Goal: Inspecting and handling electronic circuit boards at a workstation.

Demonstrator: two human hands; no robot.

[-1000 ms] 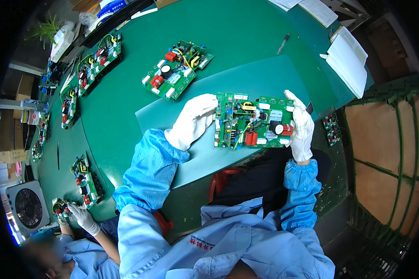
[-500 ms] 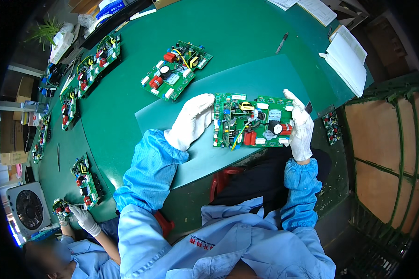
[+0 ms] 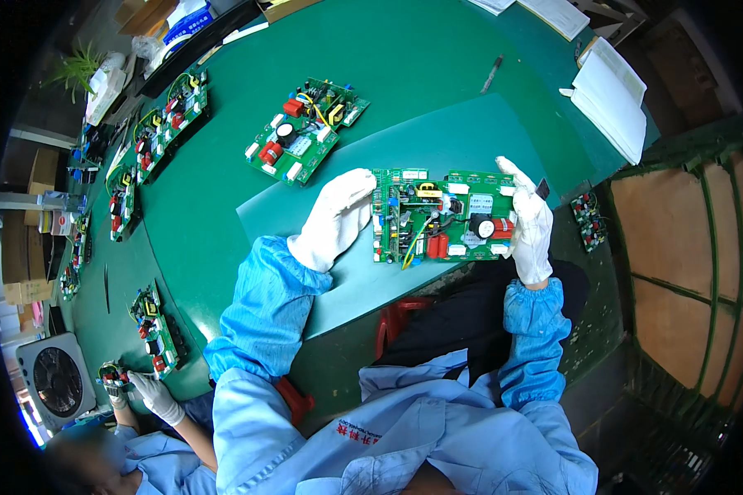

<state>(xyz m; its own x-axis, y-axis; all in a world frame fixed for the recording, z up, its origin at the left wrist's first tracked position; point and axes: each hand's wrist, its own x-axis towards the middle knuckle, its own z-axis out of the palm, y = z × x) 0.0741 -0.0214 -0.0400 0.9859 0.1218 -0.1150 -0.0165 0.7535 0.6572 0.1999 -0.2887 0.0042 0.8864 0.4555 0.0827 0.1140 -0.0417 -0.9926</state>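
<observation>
Between my two white-gloved hands I hold a green circuit board (image 3: 462, 227) above the near edge of the table, its component side facing up. It carries red capacitors, a round black-and-white part, white connectors and a yellow-green wire. My left hand (image 3: 335, 216) grips the board's left edge, where a smaller upright board stands; the fingertips lie partly behind it. My right hand (image 3: 530, 221) clasps the right edge, thumb side near the far corner. Under the board lies a pale green mat (image 3: 322, 301). Beyond my left hand, a similar circuit board (image 3: 305, 132) rests on the table.
More circuit boards (image 3: 171, 115) line the left side of the green table (image 3: 198, 198). A co-worker's gloved hand (image 3: 157, 398) touches a board at lower left, near a box fan (image 3: 56, 378). A pen (image 3: 492, 74) and papers (image 3: 607, 103) lie at the far right.
The view has shifted slightly. My hands still hold the circuit board in nearly the same place and pose, a touch further left in the picture.
</observation>
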